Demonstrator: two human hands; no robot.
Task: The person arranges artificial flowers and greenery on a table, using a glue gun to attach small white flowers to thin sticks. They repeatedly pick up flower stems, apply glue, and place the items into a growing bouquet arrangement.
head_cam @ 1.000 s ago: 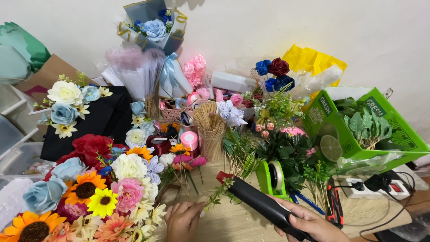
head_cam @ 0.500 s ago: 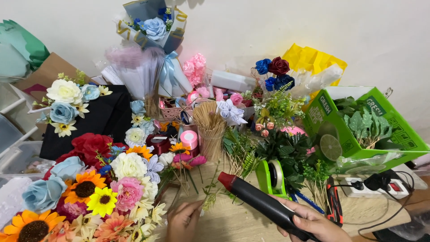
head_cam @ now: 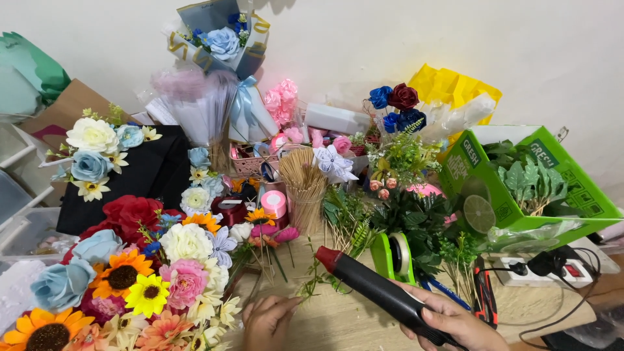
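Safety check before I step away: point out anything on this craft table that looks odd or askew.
The green cardboard box of fake leaves sits tipped toward the table, its open side facing forward. The right hand holds a black glue gun, its red tip close to loose green sprigs. The left hand rests by the artificial flowers.

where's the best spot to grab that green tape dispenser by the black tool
Take the green tape dispenser by its two flat outer sides, coming down from above. It stands upright on the table with its roll showing in the middle, and leaves crowd it behind and to the right. The black tool in the right hand lies just in front, so a top approach looks clearest.
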